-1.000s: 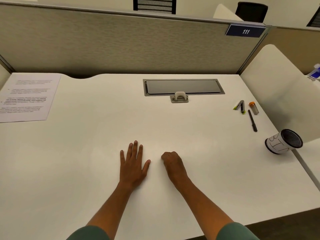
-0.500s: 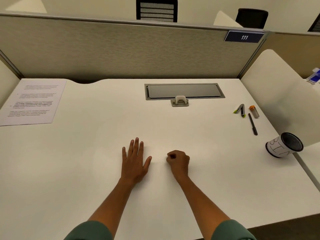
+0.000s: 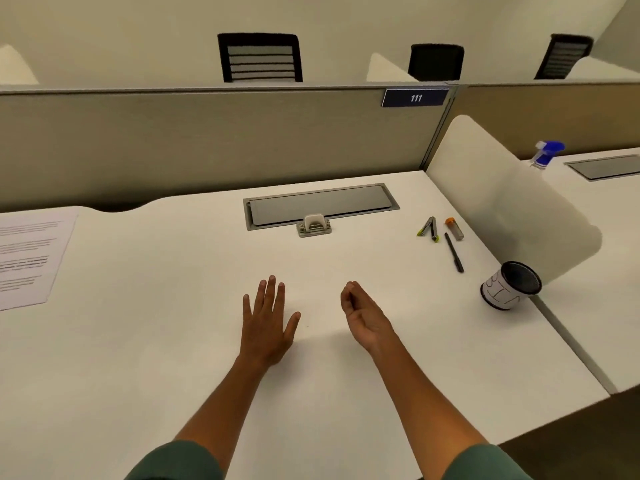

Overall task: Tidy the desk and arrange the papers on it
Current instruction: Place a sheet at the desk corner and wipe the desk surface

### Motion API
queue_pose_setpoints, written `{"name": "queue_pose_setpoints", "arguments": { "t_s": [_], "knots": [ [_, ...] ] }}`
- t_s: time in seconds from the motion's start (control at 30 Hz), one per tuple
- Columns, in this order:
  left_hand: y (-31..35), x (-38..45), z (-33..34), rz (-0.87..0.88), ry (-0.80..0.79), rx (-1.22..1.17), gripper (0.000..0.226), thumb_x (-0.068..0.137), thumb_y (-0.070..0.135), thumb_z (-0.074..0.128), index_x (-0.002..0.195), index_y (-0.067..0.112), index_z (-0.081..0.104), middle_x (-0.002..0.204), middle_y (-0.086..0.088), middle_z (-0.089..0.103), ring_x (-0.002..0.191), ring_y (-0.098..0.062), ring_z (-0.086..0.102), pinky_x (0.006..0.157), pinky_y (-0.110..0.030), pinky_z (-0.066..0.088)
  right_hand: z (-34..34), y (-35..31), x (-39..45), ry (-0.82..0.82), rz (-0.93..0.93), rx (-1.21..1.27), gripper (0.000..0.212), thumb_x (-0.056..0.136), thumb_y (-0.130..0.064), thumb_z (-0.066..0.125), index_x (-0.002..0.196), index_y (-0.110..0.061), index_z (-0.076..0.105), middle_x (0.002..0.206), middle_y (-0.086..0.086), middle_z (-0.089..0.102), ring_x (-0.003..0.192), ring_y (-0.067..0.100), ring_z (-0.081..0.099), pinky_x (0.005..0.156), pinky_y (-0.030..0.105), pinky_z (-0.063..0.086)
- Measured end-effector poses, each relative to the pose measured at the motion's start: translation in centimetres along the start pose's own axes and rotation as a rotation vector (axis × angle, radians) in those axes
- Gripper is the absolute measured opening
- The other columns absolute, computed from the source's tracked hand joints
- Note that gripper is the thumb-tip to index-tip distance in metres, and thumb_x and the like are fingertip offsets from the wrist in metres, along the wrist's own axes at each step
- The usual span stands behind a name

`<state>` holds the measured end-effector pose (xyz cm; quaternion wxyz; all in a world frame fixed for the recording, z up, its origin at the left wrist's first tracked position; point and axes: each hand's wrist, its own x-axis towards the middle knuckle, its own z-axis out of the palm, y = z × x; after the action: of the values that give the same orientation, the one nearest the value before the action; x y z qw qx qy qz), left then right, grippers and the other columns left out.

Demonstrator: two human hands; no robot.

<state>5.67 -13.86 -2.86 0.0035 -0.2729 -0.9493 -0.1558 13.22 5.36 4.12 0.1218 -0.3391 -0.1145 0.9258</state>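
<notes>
The white desk (image 3: 173, 341) filled most of the frame, and the person's two bare forearms came up from the bottom edge, each one out of a green sleeve (image 3: 176, 460). The left hand (image 3: 265, 323) lay flat on the desk just left of the centre, palm down, the fingers stretched and a little apart, holding nothing. The right hand (image 3: 363, 315) was just right of the centre, turned with the palm partly upward, the fingers loosely curled toward the thumb; nothing could be seen inside it. The printed paper (image 3: 27, 258) lay at the left edge of the frame, partly cut off by it and well apart from both hands. In the upper middle a grey cable cover (image 3: 322, 206) was set in the desk near the beige partition (image 3: 207, 140), which carried a dark blue sign (image 3: 415, 98) with the number 111. At the right of the frame lay two markers with green ends (image 3: 428, 229) (they met in a V shape), next to them a small tube with an orange cap (image 3: 454, 228), and just below these a black pen (image 3: 454, 252). Lower right of the pen, a black mesh cup with a white label (image 3: 510, 285) lay on its side close to the white side divider (image 3: 502, 209). A blue spray bottle top (image 3: 547, 154) showed behind this divider, and dark chair backs (image 3: 259, 57) stood beyond the partition.
</notes>
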Motion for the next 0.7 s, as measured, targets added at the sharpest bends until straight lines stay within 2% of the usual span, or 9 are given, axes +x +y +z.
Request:
{"name": "queue_pose_setpoints", "arguments": {
  "t_s": [0.07, 0.17, 0.27, 0.4, 0.47, 0.63, 0.7],
  "knots": [
    [2.0, 1.4, 0.0, 0.039, -0.006, 0.005, 0.074, 0.095, 0.058, 0.016, 0.154, 0.015, 0.011, 0.163, -0.004, -0.004, 0.150, -0.021, -0.007, 0.120, -0.051, 0.001, 0.4, -2.0, -0.2, -0.033, -0.012, 0.047, 0.027, 0.056, 0.010, 0.077, 0.082, 0.007, 0.071, 0.082, 0.016, 0.068, 0.082, 0.022, 0.063, 0.065, 0.026, 0.059],
    [5.1, 3.5, 0.0, 0.096, -0.003, 0.007, 0.074, 0.095, 0.059, 0.017, 0.154, 0.015, 0.013, 0.162, -0.005, -0.002, 0.150, -0.022, -0.004, 0.120, -0.052, 0.004, 0.6, -5.5, -0.6, -0.075, -0.033, 0.113, 0.030, 0.059, 0.010, 0.078, 0.088, 0.006, 0.070, 0.084, 0.016, 0.068, 0.083, 0.022, 0.064, 0.065, 0.026, 0.059],
    [8.8, 5.5, 0.3, 0.165, -0.007, 0.016, 0.074, 0.095, 0.059, 0.016, 0.154, 0.014, 0.014, 0.162, -0.006, 0.000, 0.150, -0.023, -0.003, 0.119, -0.052, 0.004, 0.5, -9.5, -1.1, -0.127, -0.072, 0.164, 0.038, 0.050, 0.013, 0.085, 0.085, 0.007, 0.073, 0.085, 0.017, 0.069, 0.083, 0.023, 0.065, 0.070, 0.027, 0.060],
    [14.3, 8.0, 0.7, 0.259, -0.002, 0.015, 0.074, 0.095, 0.058, 0.015, 0.154, 0.013, 0.015, 0.163, -0.006, 0.001, 0.150, -0.023, -0.003, 0.119, -0.051, 0.004, -0.1, -15.0, -1.6, -0.138, -0.161, 0.196, 0.037, 0.057, 0.011, 0.081, 0.091, 0.004, 0.068, 0.088, 0.015, 0.068, 0.080, 0.022, 0.066, 0.068, 0.027, 0.060],
    [17.0, 9.1, 1.0, 0.307, -0.002, 0.002, 0.074, 0.095, 0.059, 0.014, 0.154, 0.014, 0.014, 0.163, -0.006, 0.002, 0.150, -0.024, -0.002, 0.119, -0.051, 0.004, -0.5, -17.7, -1.9, -0.119, -0.201, 0.221, 0.029, 0.064, 0.010, 0.075, 0.091, 0.003, 0.067, 0.087, 0.014, 0.067, 0.080, 0.021, 0.065, 0.066, 0.026, 0.059],
    [24.0, 11.2, 2.2, 0.407, -0.016, -0.012, 0.075, 0.094, 0.060, 0.009, 0.154, 0.015, 0.009, 0.163, -0.005, -0.003, 0.150, -0.023, -0.007, 0.119, -0.049, -0.001, -2.3, -24.2, -2.7, -0.081, -0.308, 0.258, 0.007, 0.076, 0.009, 0.066, 0.080, 0.003, 0.068, 0.082, 0.012, 0.068, 0.081, 0.019, 0.064, 0.065, 0.025, 0.059],
    [26.5, 11.9, 2.9, 0.438, -0.028, -0.018, 0.075, 0.095, 0.060, 0.010, 0.154, 0.015, 0.008, 0.163, -0.005, -0.005, 0.150, -0.022, -0.009, 0.119, -0.049, -0.001, -3.5, -26.7, -2.8, -0.069, -0.354, 0.257, 0.010, 0.073, 0.011, 0.071, 0.078, 0.003, 0.069, 0.082, 0.011, 0.068, 0.083, 0.019, 0.063, 0.065, 0.025, 0.059]
  ]
}}
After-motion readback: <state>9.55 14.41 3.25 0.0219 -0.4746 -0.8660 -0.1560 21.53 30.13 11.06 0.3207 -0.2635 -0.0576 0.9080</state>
